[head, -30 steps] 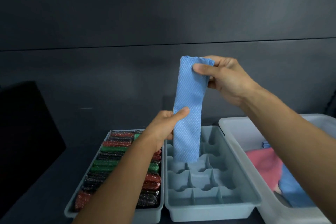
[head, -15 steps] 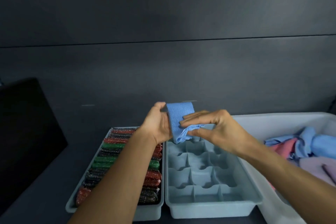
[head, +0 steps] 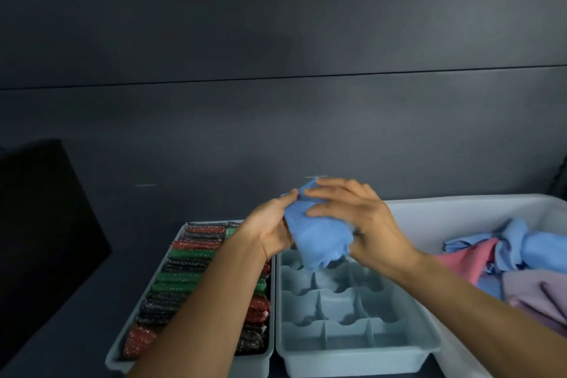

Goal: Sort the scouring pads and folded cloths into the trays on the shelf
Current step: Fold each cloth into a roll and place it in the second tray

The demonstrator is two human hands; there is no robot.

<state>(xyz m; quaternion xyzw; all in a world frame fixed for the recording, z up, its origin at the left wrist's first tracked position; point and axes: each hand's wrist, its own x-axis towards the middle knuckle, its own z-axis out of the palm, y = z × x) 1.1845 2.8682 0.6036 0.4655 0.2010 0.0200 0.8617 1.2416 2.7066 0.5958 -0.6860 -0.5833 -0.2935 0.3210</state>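
Folded up now, the long blue cloth is a small bundle. Scouring pads fill the left tray. The left hand holds the cloth's left side, the right hand grips its right, above the back of the divided tray. More cloths lie in the white bin.

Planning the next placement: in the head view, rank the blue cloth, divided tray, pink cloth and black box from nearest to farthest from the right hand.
1. blue cloth, touching the right hand.
2. divided tray, just below that hand.
3. pink cloth, off to the right in the white bin.
4. black box, far left.
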